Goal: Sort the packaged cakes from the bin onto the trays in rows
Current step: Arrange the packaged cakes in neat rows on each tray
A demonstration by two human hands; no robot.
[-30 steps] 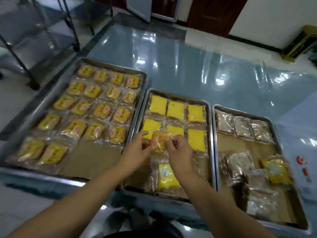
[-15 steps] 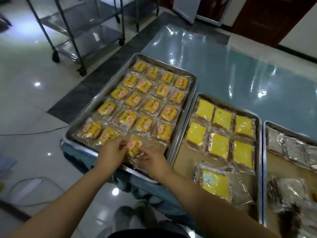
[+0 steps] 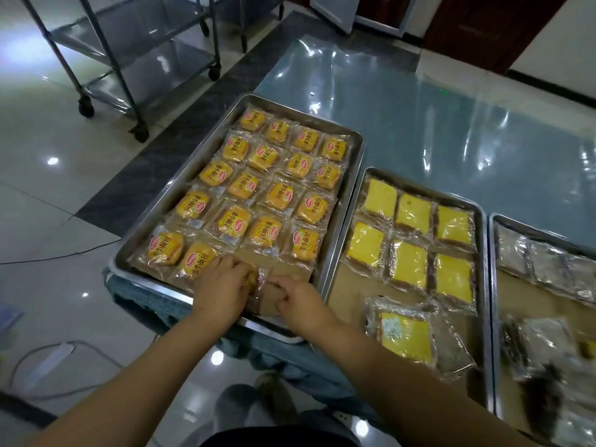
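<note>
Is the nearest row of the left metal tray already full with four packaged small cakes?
No: the nearest row of the left metal tray holds two round yellow packaged cakes and a third under the hands, with bare brown paper beside it.

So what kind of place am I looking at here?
Probably a bakery or food-packing workroom: metal trays of wrapped cakes in rows, a wheeled steel rack nearby, on a plastic-covered table.

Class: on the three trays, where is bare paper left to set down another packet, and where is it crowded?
Left tray: only the near right corner, beside the hands. Middle tray: its near left part, beside the loose yellow cake. The right tray's near end is piled with loose packets.
</note>
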